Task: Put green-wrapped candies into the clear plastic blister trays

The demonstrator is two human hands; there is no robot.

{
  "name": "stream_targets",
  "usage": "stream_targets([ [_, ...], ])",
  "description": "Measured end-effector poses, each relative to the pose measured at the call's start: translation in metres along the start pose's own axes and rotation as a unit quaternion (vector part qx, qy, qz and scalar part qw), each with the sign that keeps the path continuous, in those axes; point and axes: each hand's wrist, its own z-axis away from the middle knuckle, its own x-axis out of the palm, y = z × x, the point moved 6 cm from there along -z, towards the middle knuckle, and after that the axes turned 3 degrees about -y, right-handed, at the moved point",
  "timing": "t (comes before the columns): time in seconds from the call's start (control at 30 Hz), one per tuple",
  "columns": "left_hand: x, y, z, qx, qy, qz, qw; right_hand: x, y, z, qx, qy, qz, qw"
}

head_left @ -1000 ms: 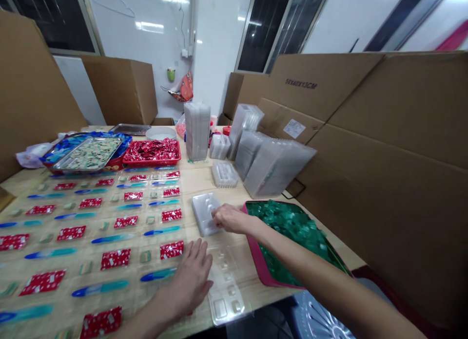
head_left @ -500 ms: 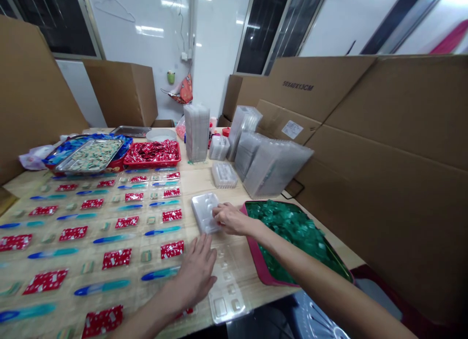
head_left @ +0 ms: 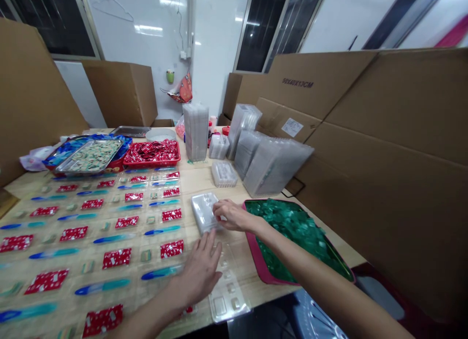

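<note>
My left hand (head_left: 199,270) lies flat with fingers stretched out on the wooden table (head_left: 199,179), half over an empty clear blister tray (head_left: 226,292) at the near edge. My right hand (head_left: 231,216) rests with curled fingers on the right edge of a small stack of clear blister trays (head_left: 204,211), pinching at it. Rows of filled trays cover the table to the left, each with a red packet (head_left: 171,249), a blue-green stick (head_left: 161,273) and a small green piece.
A pink-rimmed tray of green wrapped pieces (head_left: 296,232) sits right of my right hand. Stacks of clear packaging (head_left: 272,166), a red tray of red packets (head_left: 151,151) and a metal tray (head_left: 89,155) stand further back. Cardboard boxes (head_left: 383,149) wall the right and left.
My left hand has slid a little right and forward onto the empty tray. My right hand has stayed on the tray stack, shifting slightly.
</note>
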Motion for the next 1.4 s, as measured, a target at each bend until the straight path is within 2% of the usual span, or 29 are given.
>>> stream_targets([
  [0.1,-0.002,-0.002,-0.002,-0.018,-0.009,-0.007,1.0,-0.002,0.001,0.0,-0.001,0.006,-0.021,1.0],
  [0.27,0.001,-0.003,-0.004,-0.011,-0.005,-0.006,1.0,-0.001,0.004,0.001,0.0,-0.006,-0.059,0.998],
  [0.5,0.002,-0.001,-0.003,-0.023,-0.022,0.002,0.999,0.01,0.006,-0.002,0.014,-0.027,-0.058,0.998],
  [0.8,0.0,0.0,-0.002,-0.025,-0.042,-0.002,0.999,0.01,0.008,-0.006,0.0,-0.045,-0.052,0.998],
  [1.03,0.006,-0.002,-0.002,-0.019,-0.025,-0.002,1.0,0.014,0.006,-0.005,-0.007,-0.042,-0.019,0.999],
  [1.4,0.008,-0.002,-0.001,-0.004,0.011,-0.012,1.0,0.016,-0.012,0.001,-0.004,-0.068,0.081,0.994],
])
